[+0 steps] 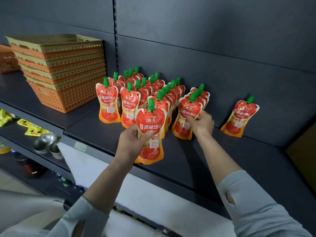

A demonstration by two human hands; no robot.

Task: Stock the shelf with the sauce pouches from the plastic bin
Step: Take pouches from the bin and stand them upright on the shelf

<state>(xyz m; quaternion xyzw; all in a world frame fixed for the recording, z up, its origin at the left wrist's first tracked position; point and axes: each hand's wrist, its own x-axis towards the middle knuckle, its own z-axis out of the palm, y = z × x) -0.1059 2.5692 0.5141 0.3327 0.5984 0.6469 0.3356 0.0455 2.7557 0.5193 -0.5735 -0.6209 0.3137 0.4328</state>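
Near the shelf (205, 161) front edge, left hand (130, 142) has fingers curled round a spare sauce pouch (151, 134), right hand (202, 124) fingers pinch the front pouch (186, 115) of the right-hand row: steady that one upright, then seat the spare squarely, label out.

Glossy plastic pouches (109, 101), matt metal shelf (213, 161), perforated plastic baskets (65, 74).

A stack of perforated orange and beige baskets (63, 69) is sitting at the upper left, with another orange basket (7, 60) standing just left of it. Lower down, yellow duck-face packets (35, 130) are lying beside nested metal bowls (45, 142). A slotted upright (116, 31) is running up the dark back panel (213, 31).
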